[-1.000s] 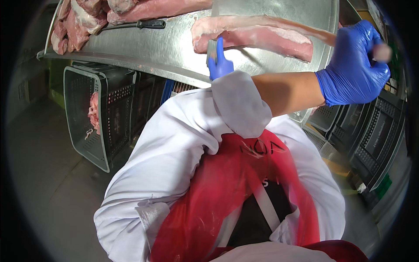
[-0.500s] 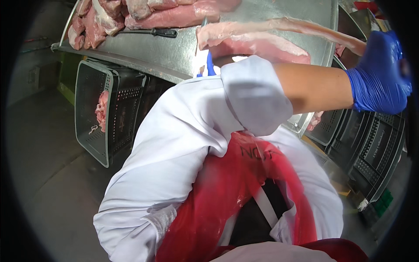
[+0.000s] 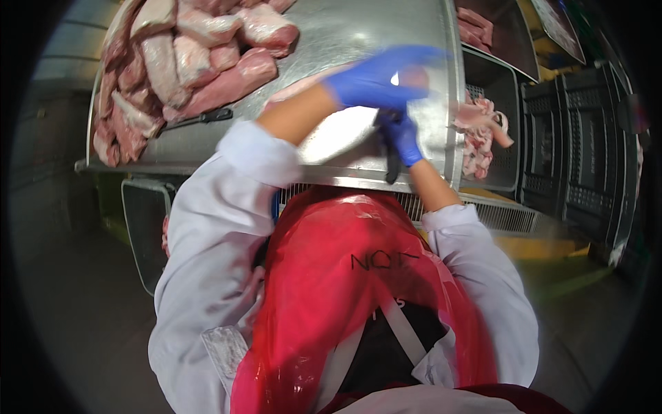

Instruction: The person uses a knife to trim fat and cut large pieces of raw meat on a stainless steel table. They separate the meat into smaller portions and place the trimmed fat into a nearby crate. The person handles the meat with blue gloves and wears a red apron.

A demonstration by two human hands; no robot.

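My left hand [image 3: 376, 77], in a blue glove, is over the steel table, blurred, its fingers stretched to the right with nothing seen in them. Just below it, my right hand [image 3: 402, 138], also gloved, is closed around a black knife handle [image 3: 393, 165]; the blade is hidden. A long piece of meat [image 3: 303, 86] lies on the table, mostly covered by my left hand and forearm. Right of the table edge, a pale strip of fat [image 3: 495, 127], smeared by motion, is above a dark crate [image 3: 507, 165] of pale trimmings [image 3: 476, 155].
Several large pieces of meat [image 3: 200, 55] are heaped on the table's [image 3: 331, 34] far left. Beside them lies a black-handled tool [image 3: 214, 116]. Further crates [image 3: 586, 145] stand at the right; a dark bin [image 3: 493, 27] holds meat at the far right. Another crate [image 3: 148, 228] is below the left edge.
My left hand has come back leftward from the far right and let go of the fat strip, which is now by the trimmings crate. The view has shifted, showing my right hand more fully.
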